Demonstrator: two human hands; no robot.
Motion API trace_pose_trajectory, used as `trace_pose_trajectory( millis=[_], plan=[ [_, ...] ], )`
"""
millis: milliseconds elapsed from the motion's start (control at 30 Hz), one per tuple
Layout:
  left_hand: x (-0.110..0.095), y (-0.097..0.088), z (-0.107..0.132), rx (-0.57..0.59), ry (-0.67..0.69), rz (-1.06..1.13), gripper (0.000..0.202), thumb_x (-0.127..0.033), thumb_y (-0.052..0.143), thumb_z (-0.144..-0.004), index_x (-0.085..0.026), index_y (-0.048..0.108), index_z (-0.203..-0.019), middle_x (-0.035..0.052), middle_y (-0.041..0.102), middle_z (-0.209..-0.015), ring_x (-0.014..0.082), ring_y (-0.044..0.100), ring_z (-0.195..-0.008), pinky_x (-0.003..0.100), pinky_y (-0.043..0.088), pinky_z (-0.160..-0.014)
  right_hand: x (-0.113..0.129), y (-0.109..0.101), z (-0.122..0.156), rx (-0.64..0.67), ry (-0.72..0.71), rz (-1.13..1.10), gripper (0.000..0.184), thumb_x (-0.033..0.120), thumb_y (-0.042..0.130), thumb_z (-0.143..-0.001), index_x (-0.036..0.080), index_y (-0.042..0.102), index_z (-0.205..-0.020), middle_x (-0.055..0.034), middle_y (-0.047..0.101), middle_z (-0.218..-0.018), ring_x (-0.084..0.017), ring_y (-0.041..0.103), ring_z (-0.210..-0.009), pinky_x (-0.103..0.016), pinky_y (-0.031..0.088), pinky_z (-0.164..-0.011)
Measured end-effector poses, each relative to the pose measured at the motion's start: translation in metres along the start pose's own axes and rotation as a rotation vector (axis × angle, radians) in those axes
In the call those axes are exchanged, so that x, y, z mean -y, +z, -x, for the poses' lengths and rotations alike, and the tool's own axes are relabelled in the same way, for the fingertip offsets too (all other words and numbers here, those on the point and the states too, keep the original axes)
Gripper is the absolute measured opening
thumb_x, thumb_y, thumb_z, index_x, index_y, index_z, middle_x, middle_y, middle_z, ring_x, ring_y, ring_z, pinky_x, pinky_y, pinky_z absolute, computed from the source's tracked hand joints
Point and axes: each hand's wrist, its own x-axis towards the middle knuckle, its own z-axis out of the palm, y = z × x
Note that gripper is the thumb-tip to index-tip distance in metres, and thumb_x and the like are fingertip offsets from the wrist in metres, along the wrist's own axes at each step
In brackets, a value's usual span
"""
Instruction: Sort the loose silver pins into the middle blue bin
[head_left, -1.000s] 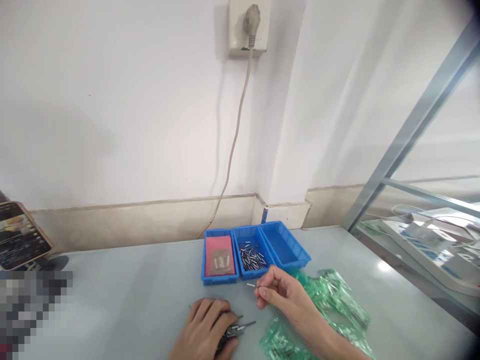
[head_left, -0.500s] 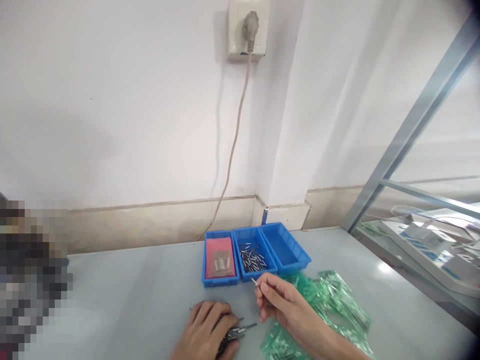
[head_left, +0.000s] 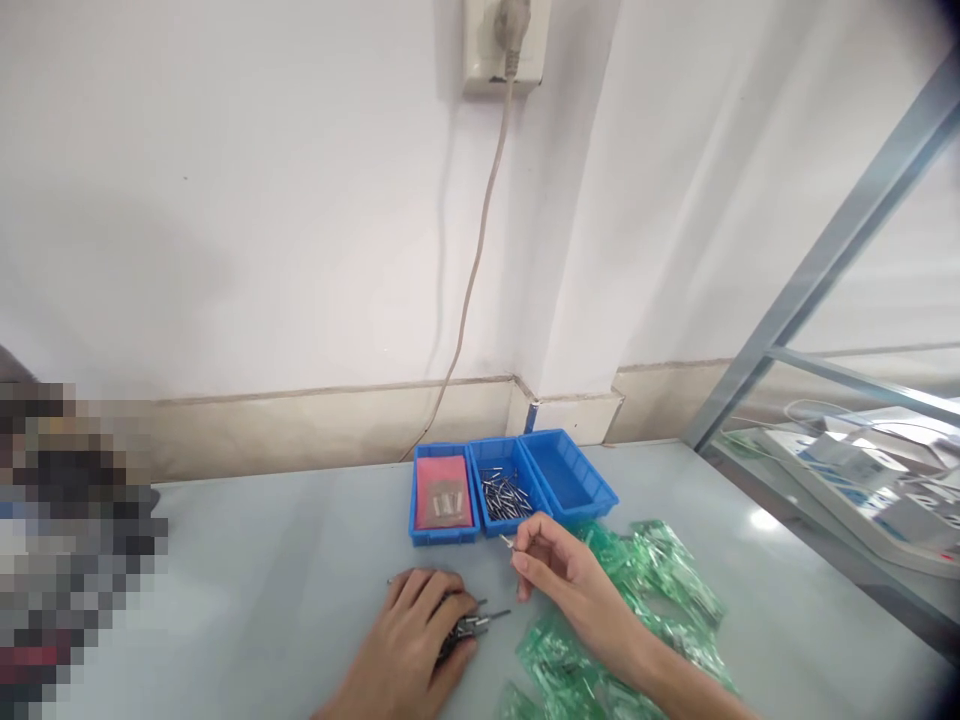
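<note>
My left hand [head_left: 420,625] is curled over a bunch of thin dark metal pins [head_left: 469,627] on the table, and several pin ends stick out past the thumb side. In the pinched fingertips of my right hand [head_left: 559,570] is one small metal pin [head_left: 507,542], its tip pointing up and left. That hand hovers just in front of the middle blue bin [head_left: 512,522], where many loose pins [head_left: 504,494] lie in a jumble. Green plastic bags [head_left: 645,590] with metal parts inside lie beside and under my right forearm.
The left blue bin [head_left: 442,537] holds a pink packet [head_left: 442,470] with a clear bag on it. The right blue bin [head_left: 570,475] touches the middle one. A metal frame [head_left: 810,270] with boxes behind it stands at right. A blurred-out shape [head_left: 67,530] is at far left.
The view has tipped down slightly, so the wall and bins sit higher in the picture. Both hands keep nearly the same grip; the right one still pinches its pin near the middle bin.
</note>
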Motion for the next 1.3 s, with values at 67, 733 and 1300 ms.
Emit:
trace_pose_trajectory(
  millis=[67, 733, 1300],
  plan=[
    [-0.0020, -0.0015, 0.0007, 0.018, -0.023, 0.016, 0.022, -0.018, 0.065, -0.103, -0.022, 0.065, -0.125, 0.0085, 0.071, -0.122, 0.0279, 0.066, -0.110, 0.042, 0.055, -0.095, -0.0027, 0.0008, 0.0012, -0.008, -0.011, 0.060, 0.033, 0.054, 0.071, -0.101, 0.023, 0.058, -0.096, 0.0038, 0.058, -0.079, -0.017, 0.062, -0.073, -0.031, 0.046, -0.074],
    [-0.0081, -0.0059, 0.0016, 0.051, -0.096, 0.075, 0.019, -0.019, 0.064, -0.107, -0.022, 0.066, -0.125, 0.0077, 0.069, -0.123, 0.0272, 0.063, -0.111, 0.044, 0.053, -0.099, -0.0012, 0.0048, 0.0026, 0.071, 0.204, -0.360, 0.045, 0.061, 0.069, -0.102, 0.019, 0.059, -0.090, 0.0051, 0.047, -0.079, -0.006, 0.032, -0.055, -0.022, 0.030, -0.051],
    [-0.0085, -0.0070, 0.0025, 0.060, -0.098, 0.087, 0.019, -0.019, 0.060, -0.109, -0.021, 0.064, -0.127, 0.0086, 0.067, -0.126, 0.0276, 0.061, -0.114, 0.046, 0.050, -0.101, -0.0080, 0.0053, 0.0058, -0.121, 0.067, 0.155, 0.039, 0.060, 0.068, -0.100, 0.025, 0.057, -0.089, 0.0073, 0.046, -0.068, -0.009, 0.038, -0.045, -0.024, 0.036, -0.040]
  ],
)
